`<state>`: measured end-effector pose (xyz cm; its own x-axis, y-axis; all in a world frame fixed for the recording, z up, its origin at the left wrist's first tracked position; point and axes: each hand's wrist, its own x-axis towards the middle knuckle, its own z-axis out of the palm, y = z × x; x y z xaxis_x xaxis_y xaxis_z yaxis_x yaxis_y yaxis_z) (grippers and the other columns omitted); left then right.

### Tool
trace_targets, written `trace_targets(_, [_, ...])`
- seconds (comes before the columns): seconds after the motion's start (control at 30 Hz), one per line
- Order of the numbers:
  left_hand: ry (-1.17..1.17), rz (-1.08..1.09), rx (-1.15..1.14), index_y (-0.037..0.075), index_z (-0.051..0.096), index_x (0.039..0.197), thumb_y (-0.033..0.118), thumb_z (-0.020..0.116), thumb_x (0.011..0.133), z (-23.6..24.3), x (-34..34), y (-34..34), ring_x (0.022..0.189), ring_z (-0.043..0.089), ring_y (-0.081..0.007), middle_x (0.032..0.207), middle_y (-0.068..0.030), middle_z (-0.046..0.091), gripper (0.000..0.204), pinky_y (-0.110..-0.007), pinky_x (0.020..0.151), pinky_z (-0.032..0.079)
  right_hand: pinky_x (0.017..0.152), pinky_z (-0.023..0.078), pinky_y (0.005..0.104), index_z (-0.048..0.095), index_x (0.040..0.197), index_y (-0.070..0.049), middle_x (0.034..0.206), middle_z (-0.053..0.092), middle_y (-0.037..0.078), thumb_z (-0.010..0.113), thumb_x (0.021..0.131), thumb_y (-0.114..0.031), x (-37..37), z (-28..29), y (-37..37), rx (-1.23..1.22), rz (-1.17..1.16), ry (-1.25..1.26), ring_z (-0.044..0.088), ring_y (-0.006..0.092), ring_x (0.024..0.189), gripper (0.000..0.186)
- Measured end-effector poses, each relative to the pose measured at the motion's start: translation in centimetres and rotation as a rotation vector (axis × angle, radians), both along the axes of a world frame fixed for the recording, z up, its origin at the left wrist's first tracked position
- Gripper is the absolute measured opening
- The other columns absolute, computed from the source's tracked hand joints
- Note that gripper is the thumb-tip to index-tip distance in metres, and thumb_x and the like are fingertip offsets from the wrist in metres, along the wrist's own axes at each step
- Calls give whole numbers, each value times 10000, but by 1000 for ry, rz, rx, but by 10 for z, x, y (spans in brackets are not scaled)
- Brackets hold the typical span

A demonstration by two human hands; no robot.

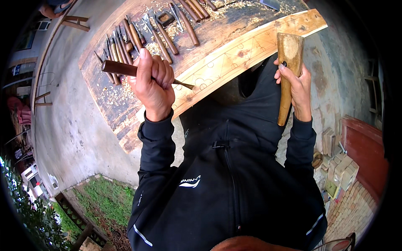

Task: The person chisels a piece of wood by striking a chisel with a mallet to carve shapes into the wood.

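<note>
My left hand (153, 83) is wrapped round the dark wooden handle of a chisel (120, 68). Its metal blade slants down to the right, with the tip at the face of a pale wooden board (247, 52). Pencilled circles and straight lines cover that board, which lies along the near edge of the workbench. Off the board's right part, my right hand (298, 85) grips a wooden mallet (290, 52) below its thick head, the handle pointing down. Whether the chisel tip has sunk into the wood I cannot tell.
Several carving chisels (159, 39) lie in rows across the worn workbench (98, 79), among scattered wood shavings (115, 96). A small dark block-shaped tool (165, 19) lies among them. Stacked bricks (343, 169) stand at the right by a red panel (363, 157). Another person's hand (49, 10) shows far left.
</note>
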<state>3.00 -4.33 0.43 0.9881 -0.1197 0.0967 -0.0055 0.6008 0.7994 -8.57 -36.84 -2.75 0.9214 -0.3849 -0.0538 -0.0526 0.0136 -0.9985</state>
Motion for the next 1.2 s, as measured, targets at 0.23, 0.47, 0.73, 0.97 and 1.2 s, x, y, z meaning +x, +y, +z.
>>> trace_targets(0.23, [-5,5,13,128,343,651,240,514,1092,-2,1,1,390,214,-81,513,37,268,486,-281,390,175,627,542,277,633,1154,71,1059,731,167,722,932,-114,0,2,1,-13,-8,7,669,133,735,302])
trace_targets(0.47, [-2,3,59,129,337,645,221,520,1089,3,3,-5,391,210,-82,515,38,267,489,-279,390,171,630,545,276,627,1161,74,1060,733,169,726,929,-109,0,1,1,-15,-11,13,669,134,730,311])
trace_targets(0.73, [-4,31,35,122,352,673,259,524,1090,1,5,-4,401,213,-77,519,30,280,471,-276,393,177,636,546,276,616,1180,79,1073,732,177,723,936,-101,-1,1,1,-7,-5,10,671,134,738,321])
trace_targets(0.97, [-66,155,50,126,354,682,295,466,1116,0,-2,-9,439,198,-77,533,29,277,479,-286,426,173,639,548,277,610,1190,77,1067,733,173,722,940,-100,0,1,0,-16,1,18,671,134,743,326])
trace_targets(1.2, [-66,187,57,130,348,666,326,458,1124,1,-3,-10,449,193,-78,537,34,267,510,-288,430,168,661,550,284,606,1186,73,1072,717,156,693,950,-112,-1,-1,-2,-39,15,32,668,138,769,313])
